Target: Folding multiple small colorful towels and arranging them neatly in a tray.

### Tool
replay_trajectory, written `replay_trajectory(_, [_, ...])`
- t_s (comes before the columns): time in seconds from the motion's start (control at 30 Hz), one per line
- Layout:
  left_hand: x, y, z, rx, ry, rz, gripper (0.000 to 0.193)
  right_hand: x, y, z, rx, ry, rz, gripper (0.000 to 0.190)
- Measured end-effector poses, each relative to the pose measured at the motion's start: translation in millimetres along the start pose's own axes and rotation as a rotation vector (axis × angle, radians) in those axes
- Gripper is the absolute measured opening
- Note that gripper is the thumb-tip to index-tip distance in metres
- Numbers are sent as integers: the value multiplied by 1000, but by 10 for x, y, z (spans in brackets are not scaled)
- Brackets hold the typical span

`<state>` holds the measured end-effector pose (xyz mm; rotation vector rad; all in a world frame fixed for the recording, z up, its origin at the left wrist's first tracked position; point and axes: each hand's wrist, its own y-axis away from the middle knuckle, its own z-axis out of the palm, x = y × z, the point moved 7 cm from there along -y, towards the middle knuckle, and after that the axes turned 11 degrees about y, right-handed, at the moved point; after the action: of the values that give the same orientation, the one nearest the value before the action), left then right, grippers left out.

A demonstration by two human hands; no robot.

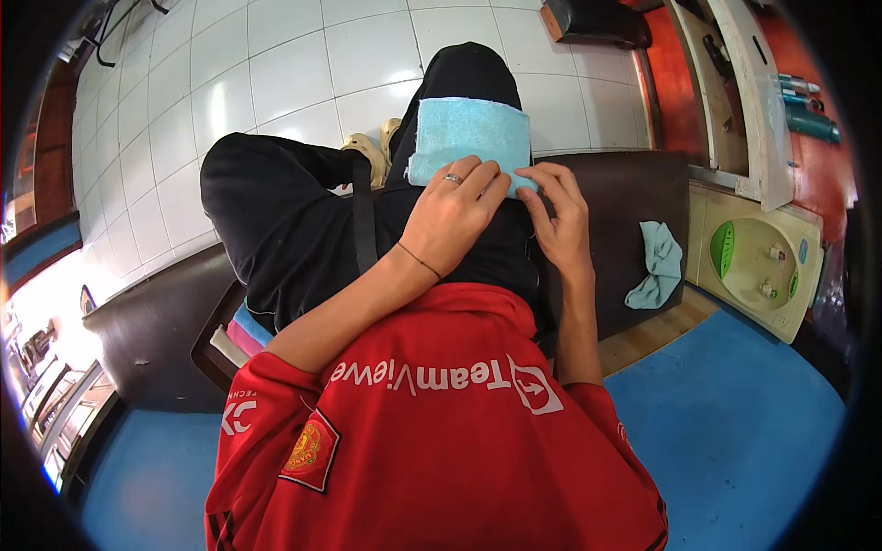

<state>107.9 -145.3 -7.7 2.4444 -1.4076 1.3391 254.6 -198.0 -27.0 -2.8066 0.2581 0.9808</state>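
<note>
A light blue cloth (473,127) lies flat over my right thigh, close to the knee. Its near edge looks folded over. My left hand (451,213), with a ring and a thin wrist cord, curls its fingers over that near edge; its thumb is hidden. At the near right corner, my right hand (559,213) pinches the cloth between thumb and forefinger. The two hands are close together but apart.
I sit on a dark brown padded bench (620,206). A crumpled pale teal cloth (654,265) lies on it at right, near a cream plastic basin (754,265). Folded cloths (244,337) sit in a dark tray (207,351) by my left hip. A black padded seat (599,24) stands far right.
</note>
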Motion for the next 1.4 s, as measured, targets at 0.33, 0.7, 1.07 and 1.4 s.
replay_trajectory(0.33, [-346, -234, 0, -56, 216, -83, 23, 12, -108, -43, 88, -17, -13, 32])
replay_trajectory(0.7, [-158, -271, 2, 44, 12, 34, 28, 134, -337, 73, 81, 29, 8, 24])
replay_trajectory(1.07, [-589, -496, 170, 26, 96, -98, 22, 99, -516, 1, 172, -3, 23, 24])
replay_trajectory(1.4, [-1062, -865, 214, 116, -41, -135, 20, 504, -812, 218, 129, -102, 355, 32])
